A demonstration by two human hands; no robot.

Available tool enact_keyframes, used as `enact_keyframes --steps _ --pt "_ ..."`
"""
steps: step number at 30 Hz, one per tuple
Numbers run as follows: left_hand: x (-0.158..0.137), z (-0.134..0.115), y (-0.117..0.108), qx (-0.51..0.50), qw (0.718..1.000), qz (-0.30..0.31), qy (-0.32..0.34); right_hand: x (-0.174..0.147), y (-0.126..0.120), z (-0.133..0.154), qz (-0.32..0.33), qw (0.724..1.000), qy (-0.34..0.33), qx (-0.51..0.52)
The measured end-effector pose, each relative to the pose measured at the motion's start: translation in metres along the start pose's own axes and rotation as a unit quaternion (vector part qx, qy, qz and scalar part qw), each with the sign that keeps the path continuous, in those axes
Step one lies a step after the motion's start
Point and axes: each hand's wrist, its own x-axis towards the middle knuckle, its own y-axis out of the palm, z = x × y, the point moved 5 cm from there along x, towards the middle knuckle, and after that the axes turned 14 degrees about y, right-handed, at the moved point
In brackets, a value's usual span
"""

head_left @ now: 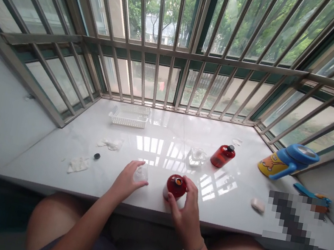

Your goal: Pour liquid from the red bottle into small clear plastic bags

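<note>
My left hand [126, 180] has its thumb and fingers around a small clear square container [141, 173] on the white counter. My right hand [186, 206] grips the side of a dark red bottle [172, 185], which stands upright with its mouth uncovered. A loose black cap [97, 156] lies to the left of my left hand. Beyond the bottle sits a second clear container [196, 157] with something white in it. Another red bottle [222, 156], its black cap on, stands behind that to the right.
A white perforated basket [129, 116] stands at the back left. Crumpled white tissues [78, 165] lie at left. On the right are a blue and yellow cup [288, 162], a pale lump [257, 205] and a blue strap [307, 191]. Barred windows [182, 54] enclose the white counter [164, 141].
</note>
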Motion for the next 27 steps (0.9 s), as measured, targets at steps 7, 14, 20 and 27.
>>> enact_keyframes --steps 7,14,20,27 --pt "-0.015 -0.011 0.012 -0.016 1.000 0.004 0.017 0.018 0.006 -0.013 -0.013 0.998 0.035 0.043" --pt "-0.023 -0.012 0.017 -0.027 1.000 0.007 0.014 0.024 0.034 -0.026 0.087 0.980 0.085 0.157" --pt "-0.025 -0.013 0.015 -0.051 0.998 0.033 -0.009 0.022 0.029 -0.029 0.158 0.970 0.084 0.166" --pt "-0.034 -0.011 0.010 -0.086 0.987 0.002 -0.135 0.026 0.028 -0.031 0.185 0.970 0.091 0.132"
